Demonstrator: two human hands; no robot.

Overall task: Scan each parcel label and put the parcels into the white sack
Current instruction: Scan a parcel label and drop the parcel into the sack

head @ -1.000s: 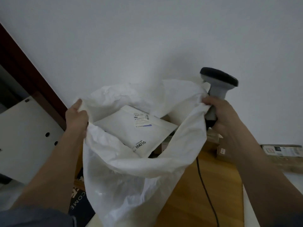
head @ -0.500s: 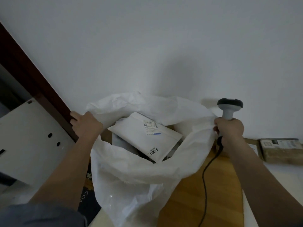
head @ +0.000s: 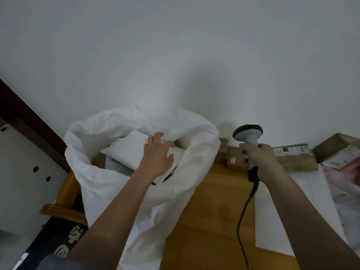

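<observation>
- Reaching into the white sack (head: pixel 109 152) with my left hand (head: pixel 157 158), I have the fingers spread and slack over the white padded parcel (head: pixel 126 151) that lies tilted across the sack's mouth — gripping nothing; whether the fingertips touch it I cannot tell.
- My right hand (head: pixel 261 158) is clenched round the handle of the scanner (head: pixel 248 133), head up and turned toward the far wall, its cable (head: pixel 241 221) trailing toward me over the wooden table (head: pixel 204 221).
- Risk, as I judge it: the parcel sits high, propped on whatever is under it, so a push on one end could tip it against the limp rim and fold the mouth shut.
- The sack has no hand on its rim and hangs partly off the table's left edge — loading weight on that side could drag it down toward the chair (head: pixel 64 201).
- The cable could snag when I swing right for the next parcel.
- Inside the sack: the padded parcel on top, something grey beneath, too hidden to name.
- Outside, along the far wall to the right: a small brown box (head: pixel 234 160) just beside the scanner, a wrapped parcel with a label (head: pixel 294 154), and a further box (head: pixel 339 151) — presumably not yet scanned.
</observation>
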